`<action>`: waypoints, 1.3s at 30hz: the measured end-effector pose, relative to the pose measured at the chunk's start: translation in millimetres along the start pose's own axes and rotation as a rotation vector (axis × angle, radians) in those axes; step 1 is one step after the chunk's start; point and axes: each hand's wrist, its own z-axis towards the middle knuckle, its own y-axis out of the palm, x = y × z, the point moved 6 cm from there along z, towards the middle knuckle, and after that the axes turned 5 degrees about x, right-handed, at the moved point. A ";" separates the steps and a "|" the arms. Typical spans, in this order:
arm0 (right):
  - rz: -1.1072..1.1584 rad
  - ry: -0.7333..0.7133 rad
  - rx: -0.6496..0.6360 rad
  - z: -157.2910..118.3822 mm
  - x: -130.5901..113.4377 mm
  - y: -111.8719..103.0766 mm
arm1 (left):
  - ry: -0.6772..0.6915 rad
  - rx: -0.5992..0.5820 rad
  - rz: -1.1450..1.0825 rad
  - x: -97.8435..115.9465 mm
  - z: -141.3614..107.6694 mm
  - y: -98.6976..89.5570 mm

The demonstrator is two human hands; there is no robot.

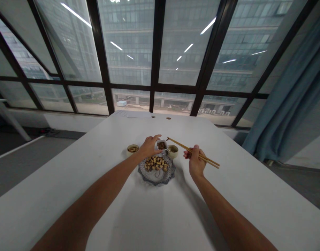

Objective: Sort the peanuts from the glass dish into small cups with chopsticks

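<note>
"Where are the hands, and what do they hold?"

"The left hand (149, 145) curves around a small white bowl with rounded corners (162, 141), thumb on the near side and fingers on the far side; it appears to grip the rim. Small dark brown pieces (161, 145) lie inside. Whether the bowl is lifted, I cannot tell."

"And the right hand?"

"The right hand (195, 158) is closed around a pair of long, golden-brown wooden chopsticks (180, 144). Their tips reach leftward from it to just beside the bowl, where a thin dark piece (167, 139) seems pinched, too small to name."

"What surrounds them?"

"Between the two hands, just beside the bowl, is a round cream-coloured cup (173, 156); its contents are too dim to tell. Left of the left hand, a similar round cup (128, 152) holds tan pieces. On the near side of the left hand, a clear glass plate with a scalloped edge (157, 182) carries a heap of light brown nut-like pieces (156, 163). A smooth white table (118, 216) stretches beneath both hands."

"Which step is this?"

"I judge it to be chopstick handling of one piece at the steadied bowl. The next move calls for even finger pressure on the right and a still left hand."
</note>
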 end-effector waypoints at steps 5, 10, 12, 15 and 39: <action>-0.120 -0.061 -0.130 -4.9 1.6 6.9 | 0.006 0.012 0.012 -0.5 -0.3 0.1; -0.259 -0.118 -0.285 -9.1 2.3 15.8 | -0.002 0.004 0.040 0.5 1.1 0.7; -0.246 -0.122 -0.255 -7.6 -3.7 14.8 | -0.021 -0.008 0.058 -0.3 2.2 1.9; -0.215 -0.094 -0.237 -3.8 -15.2 14.2 | -0.091 -0.046 0.105 -5.3 5.1 6.1; -0.577 -0.186 -0.835 -38.1 -21.4 41.6 | -0.297 0.366 0.021 -88.0 -107.7 -58.1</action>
